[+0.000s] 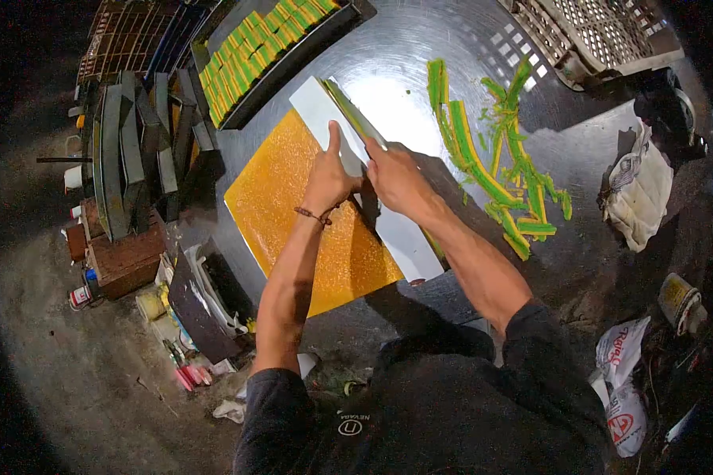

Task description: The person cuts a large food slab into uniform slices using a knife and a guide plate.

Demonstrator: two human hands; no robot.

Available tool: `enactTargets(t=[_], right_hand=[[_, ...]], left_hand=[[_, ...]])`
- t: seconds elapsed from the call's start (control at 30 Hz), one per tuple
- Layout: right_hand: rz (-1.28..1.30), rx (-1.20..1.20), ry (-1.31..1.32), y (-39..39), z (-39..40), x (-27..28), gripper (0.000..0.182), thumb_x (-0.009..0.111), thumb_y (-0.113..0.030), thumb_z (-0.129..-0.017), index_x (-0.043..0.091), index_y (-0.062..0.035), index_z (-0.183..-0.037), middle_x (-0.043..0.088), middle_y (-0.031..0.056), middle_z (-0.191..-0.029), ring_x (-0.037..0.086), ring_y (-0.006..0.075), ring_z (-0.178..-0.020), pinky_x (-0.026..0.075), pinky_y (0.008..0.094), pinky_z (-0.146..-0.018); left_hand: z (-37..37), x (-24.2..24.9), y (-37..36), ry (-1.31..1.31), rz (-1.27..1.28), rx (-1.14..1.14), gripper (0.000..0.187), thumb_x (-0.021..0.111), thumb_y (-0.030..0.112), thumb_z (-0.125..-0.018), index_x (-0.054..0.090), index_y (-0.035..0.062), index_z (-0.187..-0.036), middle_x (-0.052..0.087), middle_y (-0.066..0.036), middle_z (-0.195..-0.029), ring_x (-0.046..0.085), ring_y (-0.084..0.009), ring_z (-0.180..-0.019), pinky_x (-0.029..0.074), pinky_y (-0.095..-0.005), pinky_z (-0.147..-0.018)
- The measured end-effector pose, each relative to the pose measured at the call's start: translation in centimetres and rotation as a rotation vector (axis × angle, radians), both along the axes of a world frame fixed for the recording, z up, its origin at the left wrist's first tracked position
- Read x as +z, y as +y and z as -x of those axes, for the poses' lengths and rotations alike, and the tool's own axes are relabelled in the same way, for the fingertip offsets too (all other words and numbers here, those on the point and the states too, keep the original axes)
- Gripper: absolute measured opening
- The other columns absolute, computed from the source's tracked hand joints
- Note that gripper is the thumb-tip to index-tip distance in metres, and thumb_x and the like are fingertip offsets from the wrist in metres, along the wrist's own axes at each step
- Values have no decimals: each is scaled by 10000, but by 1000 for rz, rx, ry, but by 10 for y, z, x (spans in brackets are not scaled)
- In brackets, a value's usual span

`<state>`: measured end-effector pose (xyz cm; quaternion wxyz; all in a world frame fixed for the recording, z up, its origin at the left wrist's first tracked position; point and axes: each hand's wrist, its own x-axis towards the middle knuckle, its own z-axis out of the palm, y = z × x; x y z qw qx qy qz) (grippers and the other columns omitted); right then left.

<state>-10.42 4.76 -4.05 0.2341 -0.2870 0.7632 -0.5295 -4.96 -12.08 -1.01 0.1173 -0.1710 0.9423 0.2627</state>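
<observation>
A large flat slab with a golden-yellow top lies on the metal table. Along its right side rests a long pale straight board. My left hand presses on the board, thumb stretched upward along it, its other fingers partly hidden. My right hand is closed round a handle-like thing at the board's right edge, probably a knife, mostly hidden under the fingers. A narrow green and yellow edge shows beyond the board. Green and yellow trimmings lie to the right.
A dark tray of green and yellow pieces stands at the upper left. Empty metal trays are piled at the left. A plastic crate is at the upper right, a crumpled cloth bag at the right.
</observation>
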Motion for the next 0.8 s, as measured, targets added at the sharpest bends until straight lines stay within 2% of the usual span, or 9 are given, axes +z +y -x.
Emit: enactTargets(t=[0.13,0.2,0.37,0.43,0.53,0.57,0.6,0.73,0.8], right_hand=[[51,-29,-35,9,-9,1,350,506,-72,-933,482,79,-1248,598,298,-753,590,487,-765,448,553,-683],[65,-21,108,-6,-1,-11,338,498,-72,-933,486,74,-1238,594,301,-741,585,491,-764,444,562,-689],[25,16,-29,18,-9,6,312,491,-79,-938,483,69,-1212,596,300,-757,578,500,-766,429,572,-691],[44,37,-24,20,-11,4,351,509,-73,-922,481,87,-1233,613,303,-743,620,483,-729,471,557,-647],[11,10,47,21,-14,7,393,506,-75,-924,459,68,-1287,612,303,-735,623,476,-721,477,553,-646],[-40,43,-36,31,-19,10,413,499,-64,-921,444,60,-1312,602,314,-744,626,463,-753,479,547,-669],[-27,-4,48,44,-35,0,432,498,-65,-920,437,57,-1330,599,321,-779,617,469,-787,476,550,-704],[-23,37,-5,38,-28,-2,459,504,-74,-923,428,53,-1358,602,317,-817,601,488,-792,464,564,-726],[-24,53,2,46,-29,4,461,503,-79,-927,428,52,-1363,603,314,-822,596,493,-791,461,566,-724]], left_hand=[[-1,1,2,33,54,-43,1228,855,126,-572,102,-59,-1524,642,-357,-878,656,-476,-812,548,-462,-738],[3,1,3,-14,41,16,1287,895,150,-535,100,-62,-1524,646,-352,-909,661,-463,-848,548,-440,-764],[5,4,2,-11,29,13,1359,945,206,-497,98,-62,-1525,646,-348,-948,662,-443,-894,542,-418,-801],[1,4,4,-23,70,-2,1375,955,220,-491,94,-60,-1527,645,-347,-957,660,-441,-903,540,-416,-808],[3,5,6,-88,-22,80,1396,965,247,-485,90,-52,-1531,648,-341,-940,655,-454,-894,536,-419,-820],[3,4,7,-92,24,58,1400,966,255,-486,89,-39,-1537,643,-346,-955,649,-462,-907,530,-422,-837],[4,6,5,-89,73,42,1403,967,264,-488,87,-27,-1542,639,-350,-970,643,-470,-919,523,-425,-854],[2,4,6,-91,78,59,1408,969,279,-489,88,1,-1551,618,-375,-1031,632,-477,-967,510,-427,-884],[7,13,7,-182,24,101,1408,970,284,-491,89,5,-1552,607,-386,-1068,627,-480,-995,505,-431,-893]])
